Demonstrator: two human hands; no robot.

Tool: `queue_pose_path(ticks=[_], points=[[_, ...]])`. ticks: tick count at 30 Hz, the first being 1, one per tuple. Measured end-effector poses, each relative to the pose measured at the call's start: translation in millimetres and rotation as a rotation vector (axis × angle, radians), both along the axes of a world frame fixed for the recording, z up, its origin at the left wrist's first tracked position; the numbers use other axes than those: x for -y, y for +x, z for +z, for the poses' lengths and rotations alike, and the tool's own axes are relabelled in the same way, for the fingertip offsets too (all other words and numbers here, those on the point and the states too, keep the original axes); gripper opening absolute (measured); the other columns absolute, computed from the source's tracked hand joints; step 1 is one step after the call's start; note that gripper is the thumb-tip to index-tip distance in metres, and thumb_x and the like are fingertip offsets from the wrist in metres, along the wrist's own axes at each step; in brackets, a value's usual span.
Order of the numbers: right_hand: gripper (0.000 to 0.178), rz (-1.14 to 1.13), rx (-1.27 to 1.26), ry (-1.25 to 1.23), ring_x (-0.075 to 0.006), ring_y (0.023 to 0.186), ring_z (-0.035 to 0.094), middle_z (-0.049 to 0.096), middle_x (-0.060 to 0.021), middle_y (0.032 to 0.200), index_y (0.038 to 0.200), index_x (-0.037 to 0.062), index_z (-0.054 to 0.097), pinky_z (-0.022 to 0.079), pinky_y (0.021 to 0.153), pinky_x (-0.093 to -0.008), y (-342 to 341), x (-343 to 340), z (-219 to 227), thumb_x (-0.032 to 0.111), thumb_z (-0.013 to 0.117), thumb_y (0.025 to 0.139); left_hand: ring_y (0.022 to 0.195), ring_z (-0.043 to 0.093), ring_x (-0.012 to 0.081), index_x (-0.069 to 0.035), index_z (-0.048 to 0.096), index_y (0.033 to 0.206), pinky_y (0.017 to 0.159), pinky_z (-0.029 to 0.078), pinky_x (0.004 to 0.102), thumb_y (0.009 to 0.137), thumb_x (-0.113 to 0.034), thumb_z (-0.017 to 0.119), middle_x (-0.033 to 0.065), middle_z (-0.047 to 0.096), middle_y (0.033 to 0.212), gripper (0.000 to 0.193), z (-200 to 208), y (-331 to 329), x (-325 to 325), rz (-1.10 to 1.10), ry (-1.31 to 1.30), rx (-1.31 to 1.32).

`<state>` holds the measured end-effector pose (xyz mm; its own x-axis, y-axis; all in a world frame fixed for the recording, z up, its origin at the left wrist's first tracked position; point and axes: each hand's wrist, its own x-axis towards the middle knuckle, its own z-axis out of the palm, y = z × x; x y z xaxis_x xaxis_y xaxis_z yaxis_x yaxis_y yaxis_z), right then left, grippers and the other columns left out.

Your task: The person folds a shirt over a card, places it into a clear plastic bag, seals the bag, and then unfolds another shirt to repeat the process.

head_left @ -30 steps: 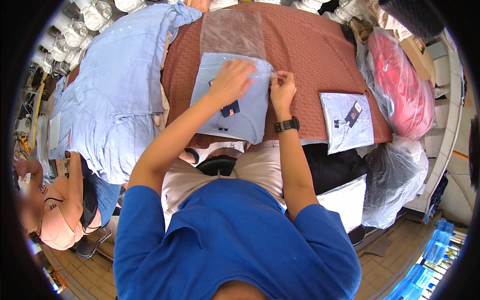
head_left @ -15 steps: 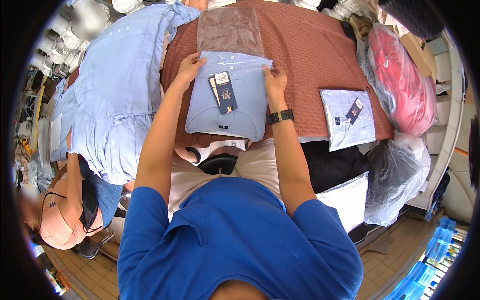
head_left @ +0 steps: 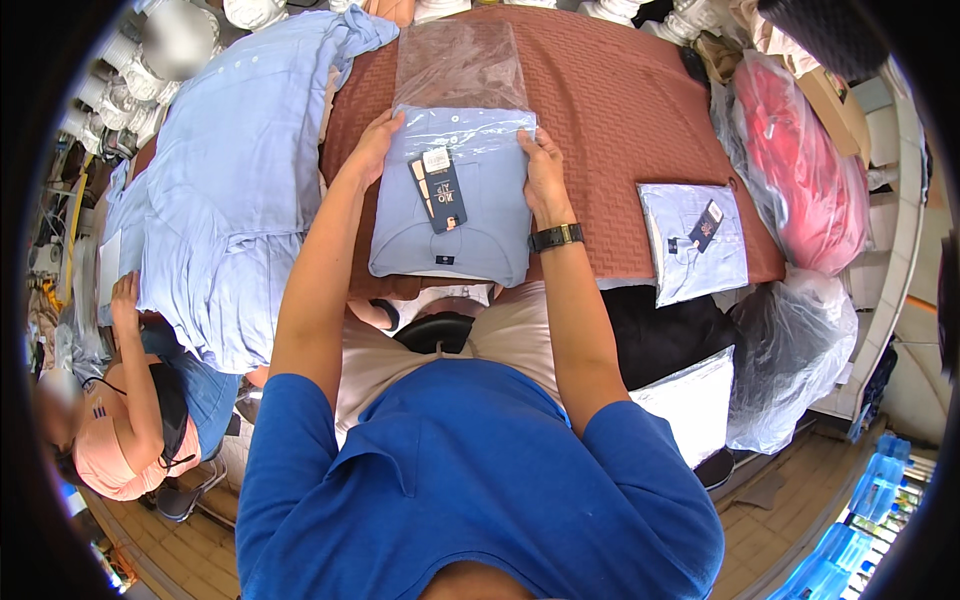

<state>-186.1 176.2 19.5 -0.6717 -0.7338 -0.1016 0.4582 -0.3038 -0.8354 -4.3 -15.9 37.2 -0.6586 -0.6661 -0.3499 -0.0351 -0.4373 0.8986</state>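
A folded light-blue shirt (head_left: pixel 490 215) lies in front of me, its collar side toward my body. Dark hang tags (head_left: pixel 437 192) rest on its chest. A clear plastic bag (head_left: pixel 460 62) stretches flat beyond the shirt and covers its far end. At the far left corner my left hand (head_left: pixel 376 148) is closed, pinching the bag's edge against the shirt. My right hand (head_left: pixel 543 172), below a wristwatch, pinches the edge at the opposite corner between thumb and fingers. The fingertips under the edges are partly hidden.
A brown textured cloth (head_left: pixel 600 130) covers the table. To the right lies a bagged shirt (head_left: pixel 692 240); a heap of loose blue shirts (head_left: pixel 225 180) is on the left. Bundled red goods in plastic (head_left: pixel 800 170) stand far right. Another person (head_left: pixel 135 430) sits at the lower left.
Both hands have shifted slightly toward the left, and the right fingers have re-gripped the bag's edge. The shirt's far end sits a little deeper under the plastic. The other person's hand moved up.
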Motion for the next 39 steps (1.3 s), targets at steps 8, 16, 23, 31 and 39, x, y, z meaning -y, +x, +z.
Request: queue_pose_path(ticks=[8,16,23,31,39], points=[[0.027,0.119,0.048,-0.049,-0.0168,0.111,0.055,0.061,-0.0078,0.119,0.122,0.0011,0.057,0.043,0.101,-0.0315,-5.2,0.4,2.4,0.016,0.052,0.101,0.118,0.055,0.0188,-0.013,0.040,0.148,0.100,0.046,0.0322,0.103,-0.018,0.048,0.0095,0.056,0.131,0.045,-4.4,-2.5,7.4,-0.100,-0.122,-0.018],[0.039,-0.105,-0.100,0.110,-0.0164,0.118,0.053,0.058,-0.0098,0.132,0.137,-0.0023,0.050,0.042,0.103,-0.0307,31.1,5.2,41.3,0.013,0.049,0.102,0.118,0.055,0.0187,-0.017,0.034,0.151,0.100,0.045,0.0313,0.102,-0.017,0.051,0.0109,0.054,0.133,0.051,-0.9,1.5,5.2,-0.167,-0.143,-0.052],[0.037,-0.028,-0.015,0.059,-0.0148,0.111,0.057,0.063,-0.0091,0.124,0.131,-0.0054,0.056,0.043,0.100,-0.0269,-3.1,3.4,1.4,0.003,0.057,0.095,0.119,0.054,0.0203,-0.009,0.033,0.150,0.099,0.045,0.0321,0.100,-0.023,0.057,0.0142,0.050,0.139,0.058,-14.6,3.5,9.9,-0.123,-0.215,0.023],[0.029,-0.263,0.035,0.213,-0.0147,0.097,0.062,0.068,-0.0095,0.109,0.116,-0.0085,0.064,0.048,0.091,-0.0255,-5.0,7.8,-0.8,0.002,0.066,0.090,0.118,0.056,0.0205,-0.003,0.043,0.143,0.100,0.046,0.0340,0.097,-0.025,0.062,0.0133,0.057,0.132,0.054,-0.7,-2.7,-7.7,-0.035,-0.180,0.162],[0.027,-0.178,-0.014,0.181,-0.0153,0.093,0.063,0.069,-0.0097,0.107,0.115,-0.0086,0.064,0.050,0.087,-0.0255,2.9,17.2,5.0,0.001,0.066,0.090,0.119,0.056,0.0266,-0.004,0.049,0.138,0.101,0.044,0.0383,0.094,-0.022,0.063,0.0187,0.057,0.132,0.049,-42.7,17.0,13.4,0.142,-0.719,0.281]])
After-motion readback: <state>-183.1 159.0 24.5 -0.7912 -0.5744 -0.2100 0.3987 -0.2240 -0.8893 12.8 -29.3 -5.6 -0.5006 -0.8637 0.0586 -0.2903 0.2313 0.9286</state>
